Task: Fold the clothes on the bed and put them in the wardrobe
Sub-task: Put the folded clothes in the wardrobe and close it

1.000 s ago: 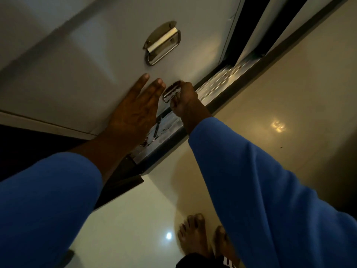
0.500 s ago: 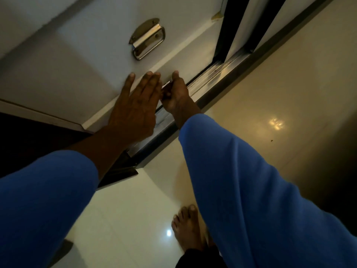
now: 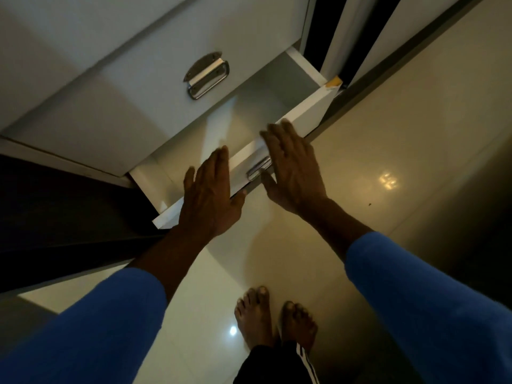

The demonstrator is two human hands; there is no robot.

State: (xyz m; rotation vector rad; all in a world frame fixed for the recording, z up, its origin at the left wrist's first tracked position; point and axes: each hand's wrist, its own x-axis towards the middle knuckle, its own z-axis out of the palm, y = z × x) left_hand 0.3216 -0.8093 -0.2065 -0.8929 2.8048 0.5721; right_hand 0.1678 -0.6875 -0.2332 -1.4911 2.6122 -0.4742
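Wardrobe drawer (image 3: 313,109) is open, no clothes visible inside; left hand (image 3: 210,200) and right hand (image 3: 293,170) flat, holding nothing, at its front edge; stowing likely pending.

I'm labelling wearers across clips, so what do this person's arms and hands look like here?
Both arms wear long, plain blue sleeves, the left sleeve and right sleeve, of soft-looking fabric, ending short of the wrists so the forearms show. The left hand and right hand are bare: no gloves, watch or rings visible.
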